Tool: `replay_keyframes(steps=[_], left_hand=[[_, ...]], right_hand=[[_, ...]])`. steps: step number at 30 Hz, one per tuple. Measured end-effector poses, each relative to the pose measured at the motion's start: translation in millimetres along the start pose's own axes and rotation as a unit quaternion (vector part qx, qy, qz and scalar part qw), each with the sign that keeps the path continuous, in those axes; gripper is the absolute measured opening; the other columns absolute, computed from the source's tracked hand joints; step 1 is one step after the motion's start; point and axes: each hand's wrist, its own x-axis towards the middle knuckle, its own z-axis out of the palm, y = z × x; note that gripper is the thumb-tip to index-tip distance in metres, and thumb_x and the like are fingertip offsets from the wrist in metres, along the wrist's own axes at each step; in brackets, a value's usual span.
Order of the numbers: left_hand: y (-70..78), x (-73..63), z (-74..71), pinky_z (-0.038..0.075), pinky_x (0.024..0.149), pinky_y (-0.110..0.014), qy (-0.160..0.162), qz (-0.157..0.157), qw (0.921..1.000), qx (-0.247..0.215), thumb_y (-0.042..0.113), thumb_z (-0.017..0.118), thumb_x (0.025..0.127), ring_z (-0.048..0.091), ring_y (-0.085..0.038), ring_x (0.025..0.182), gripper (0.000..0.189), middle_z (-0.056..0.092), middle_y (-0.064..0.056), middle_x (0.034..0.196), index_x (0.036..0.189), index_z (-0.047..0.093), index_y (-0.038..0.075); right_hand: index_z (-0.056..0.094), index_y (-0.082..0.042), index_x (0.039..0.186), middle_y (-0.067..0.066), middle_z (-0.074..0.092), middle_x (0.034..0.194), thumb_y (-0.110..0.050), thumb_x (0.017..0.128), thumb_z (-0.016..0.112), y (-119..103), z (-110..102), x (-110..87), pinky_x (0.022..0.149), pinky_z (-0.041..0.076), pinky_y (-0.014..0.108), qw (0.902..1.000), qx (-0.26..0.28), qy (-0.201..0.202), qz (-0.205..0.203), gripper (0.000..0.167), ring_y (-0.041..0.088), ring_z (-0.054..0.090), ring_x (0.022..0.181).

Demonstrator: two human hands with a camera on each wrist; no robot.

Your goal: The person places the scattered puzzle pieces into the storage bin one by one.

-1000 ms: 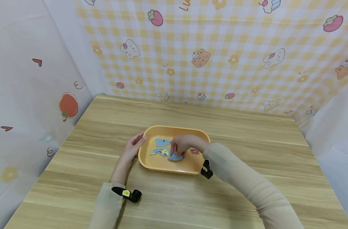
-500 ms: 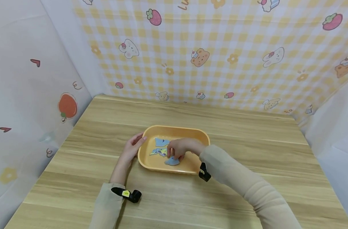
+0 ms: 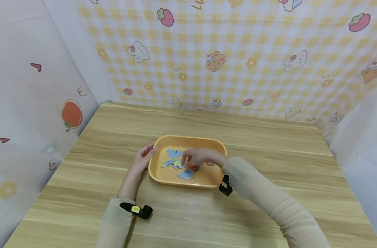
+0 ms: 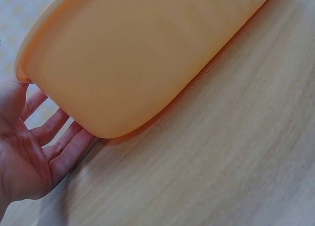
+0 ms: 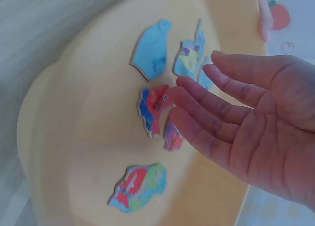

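Observation:
A shallow orange plastic tray (image 3: pixel 204 186) holds several flat, irregular, printed puzzle pieces. My left hand (image 3: pixel 142 159) grips its left end, thumb over the rim and fingers against the outer wall (image 4: pixel 98 63). Inside the tray, my right hand (image 3: pixel 196 156) hovers over the pieces with loosely bent fingers and nothing between them. Just below its fingertips lies a light-blue piece (image 5: pixel 151 51). A red-and-blue piece (image 5: pixel 153 110) is under the fingers, with a pinkish piece (image 5: pixel 173 137) partly hidden. A yellow-and-blue piece (image 3: pixel 173 164) and another blue piece (image 3: pixel 174 153) lie farther left.
A red-and-green piece (image 5: pixel 139 186) lies apart from the others in the tray. The tray stands on a wood-grain table (image 3: pixel 188 220). A checked cloth (image 3: pixel 188 62) hangs behind the table, and white cloth flanks both sides.
My right hand slid the light-blue piece toward the tray's near left, let it go, and drew back up from it. My left hand stays on the tray's end.

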Motion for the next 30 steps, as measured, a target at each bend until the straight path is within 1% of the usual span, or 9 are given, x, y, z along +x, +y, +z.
replay_keyframes(steps=[3,7,10,12,15,19,25,27,30], left_hand=[[0.3,-0.3,0.2,0.053,0.077,-0.02,-0.001,-0.001,1.0,0.0,0.04,0.055,0.089,0.055,-0.017,0.105,0.058,0.044,-0.013,0.138,0.138,0.039,0.014],[0.5,-0.6,0.6,0.053,0.078,-0.021,-0.001,-0.003,1.0,0.0,0.04,0.055,0.089,0.054,-0.021,0.109,0.058,0.043,-0.013,0.139,0.138,0.039,0.014],[0.4,-0.7,0.6,0.053,0.079,-0.021,-0.001,-0.004,1.0,0.001,0.04,0.055,0.09,0.052,-0.023,0.113,0.058,0.043,-0.013,0.139,0.139,0.039,0.014],[0.3,-0.8,0.3,0.052,0.079,-0.02,-0.002,-0.003,1.0,0.003,0.04,0.054,0.09,0.051,-0.024,0.114,0.058,0.042,-0.013,0.14,0.139,0.038,0.014],[0.2,-1.1,0.3,0.052,0.08,-0.02,-0.001,-0.002,1.0,0.005,0.041,0.054,0.09,0.05,-0.024,0.114,0.059,0.042,-0.012,0.14,0.139,0.038,0.013],[0.2,-1.1,0.6,0.052,0.079,-0.02,-0.002,0.001,1.0,0.005,0.04,0.054,0.09,0.052,-0.021,0.112,0.058,0.043,-0.013,0.139,0.139,0.038,0.012],[0.4,-1.6,0.4,0.052,0.078,-0.019,-0.003,0.001,1.0,0.009,0.04,0.053,0.091,0.052,-0.021,0.111,0.058,0.042,-0.013,0.139,0.139,0.037,0.012],[0.6,-1.7,0.2,0.052,0.078,-0.018,-0.005,0.0,0.9999,0.009,0.04,0.053,0.091,0.051,-0.022,0.113,0.059,0.041,-0.013,0.14,0.14,0.036,0.012],[0.8,-1.4,-0.1,0.051,0.078,-0.017,-0.001,-0.001,0.9999,0.011,0.04,0.053,0.09,0.049,-0.024,0.115,0.059,0.04,-0.013,0.141,0.14,0.036,0.011]], right_hand=[[0.057,-0.003,0.109,0.013,0.059,0.11,-0.013,0.09,0.055,4.3,-4.9,-4.8,0.071,0.047,0.021,0.9999,0.0,0.013,-0.01,0.021,0.018,0.056,0.092],[0.057,-0.001,0.111,0.014,0.061,0.111,-0.016,0.091,0.055,13.0,-11.3,-12.9,0.077,0.051,0.028,0.9991,0.005,0.027,-0.032,0.025,0.023,0.06,0.096],[0.056,0.001,0.113,0.015,0.064,0.109,-0.017,0.09,0.056,20.9,-16.5,-19.2,0.077,0.052,0.031,0.9983,0.023,0.037,-0.039,0.029,0.027,0.061,0.095],[0.056,0.0,0.113,0.014,0.065,0.107,-0.02,0.09,0.056,25.6,-20.8,-24.7,0.076,0.051,0.028,0.9975,0.025,0.054,-0.036,0.03,0.026,0.061,0.096],[0.053,0.001,0.117,0.018,0.064,0.105,-0.02,0.091,0.056,32.7,-27.0,-34.8,0.075,0.053,0.035,0.995,0.052,0.077,-0.035,0.034,0.032,0.061,0.093],[0.053,0.002,0.118,0.02,0.062,0.103,-0.018,0.091,0.055,45.3,-32.5,-48.5,0.077,0.053,0.039,0.9889,0.075,0.118,-0.05,0.034,0.035,0.059,0.093],[0.057,0.0,0.112,0.018,0.062,0.099,-0.019,0.091,0.055,68.1,-36.8,-64.7,0.068,0.05,0.03,0.9749,0.079,0.198,-0.064,0.028,0.024,0.057,0.082],[0.058,-0.001,0.111,0.018,0.062,0.097,-0.02,0.091,0.055,76.0,-37.2,-69.5,0.068,0.05,0.033,0.9705,0.085,0.219,-0.053,0.028,0.024,0.057,0.081],[0.058,-0.001,0.11,0.017,0.062,0.096,-0.022,0.091,0.055,87.7,-37.0,-75.5,0.069,0.051,0.034,0.9673,0.089,0.235,-0.034,0.028,0.026,0.057,0.083]])
